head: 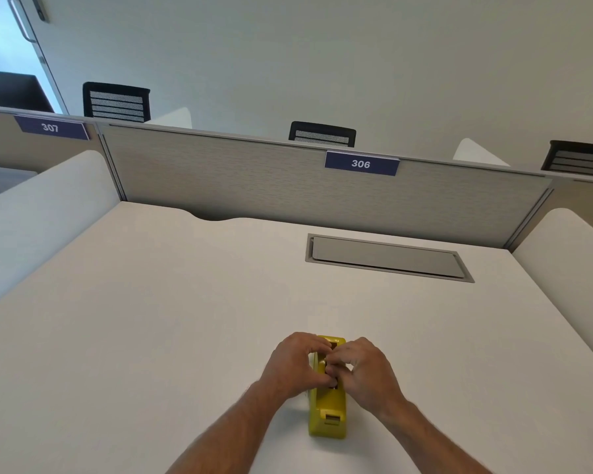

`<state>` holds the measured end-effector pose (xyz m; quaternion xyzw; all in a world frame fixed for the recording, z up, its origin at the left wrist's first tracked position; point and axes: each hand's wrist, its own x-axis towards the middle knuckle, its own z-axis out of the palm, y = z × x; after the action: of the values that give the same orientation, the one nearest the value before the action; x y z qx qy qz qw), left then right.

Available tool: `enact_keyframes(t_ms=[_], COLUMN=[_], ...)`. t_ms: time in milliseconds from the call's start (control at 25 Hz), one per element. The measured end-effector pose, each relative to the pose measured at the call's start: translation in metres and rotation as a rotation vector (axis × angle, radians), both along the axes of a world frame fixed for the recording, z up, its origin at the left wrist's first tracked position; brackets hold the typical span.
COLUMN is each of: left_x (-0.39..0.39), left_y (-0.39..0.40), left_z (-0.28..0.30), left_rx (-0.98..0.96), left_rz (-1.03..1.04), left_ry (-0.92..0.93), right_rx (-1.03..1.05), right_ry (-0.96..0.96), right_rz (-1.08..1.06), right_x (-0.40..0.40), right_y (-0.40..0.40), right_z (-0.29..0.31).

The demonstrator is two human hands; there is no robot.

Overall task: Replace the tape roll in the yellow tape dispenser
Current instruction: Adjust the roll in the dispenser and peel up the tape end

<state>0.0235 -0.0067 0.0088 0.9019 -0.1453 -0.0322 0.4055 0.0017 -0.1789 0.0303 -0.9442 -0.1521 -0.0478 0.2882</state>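
Note:
The yellow tape dispenser (326, 417) stands on the white desk (151, 336), lengthwise away from me, its cutter end nearest to me. My left hand (297, 364) wraps the dispenser's left side near the middle. My right hand (365, 371) comes in from the right, its fingertips pinched together over the roll slot on top. Both hands meet above the slot and hide what lies in it. I cannot tell whether a tape roll sits under the fingers.
A grey cable hatch (387, 258) is set flush in the desk at the far right. A grey partition (254, 186) labelled 306 closes the back. White side dividers (31, 213) flank the desk. Black chairs stand beyond the partition.

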Motion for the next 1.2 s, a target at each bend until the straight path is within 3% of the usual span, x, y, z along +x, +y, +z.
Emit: enact_keyframes(t_ms=[1200], left_x=[-0.0006], left_y=[0.0007], left_z=[-0.0017], left_rx=[0.042], left_rz=[-0.019], left_ry=[-0.047], right_rx=[-0.097], right_ry=[-0.064], right_rz=[0.053], right_x=[0.0026], right_y=[-0.0016], right_z=[0.0016])
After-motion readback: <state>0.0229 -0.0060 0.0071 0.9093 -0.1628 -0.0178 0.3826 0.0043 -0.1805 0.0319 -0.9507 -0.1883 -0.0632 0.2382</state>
